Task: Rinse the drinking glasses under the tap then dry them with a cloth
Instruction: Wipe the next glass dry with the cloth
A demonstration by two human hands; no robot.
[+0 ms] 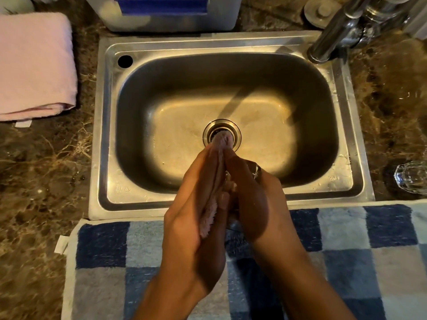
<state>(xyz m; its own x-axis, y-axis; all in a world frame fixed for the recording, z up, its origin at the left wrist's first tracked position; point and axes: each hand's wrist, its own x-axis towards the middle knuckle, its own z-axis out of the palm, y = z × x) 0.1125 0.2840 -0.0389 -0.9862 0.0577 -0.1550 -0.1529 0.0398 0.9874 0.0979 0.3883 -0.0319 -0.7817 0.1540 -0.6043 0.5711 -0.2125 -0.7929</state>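
Over the front rim of the steel sink [108,125] my two hands are pressed together. My left hand [194,209] holds a small pink cloth [220,140] whose end sticks out beyond my fingertips. My right hand [251,199] grips a clear drinking glass [256,170], mostly hidden by my fingers, with the cloth against it. Another clear faceted glass [411,177] stands on the counter right of the sink. The chrome tap [335,35] stands at the sink's back right corner; no water is seen running.
A folded pink towel [34,65] lies on the brown marble counter at the left. A blue checked towel [346,262] covers the counter in front of the sink. A white and blue container [166,12] stands behind the sink. More glassware [379,10] sits behind the tap.
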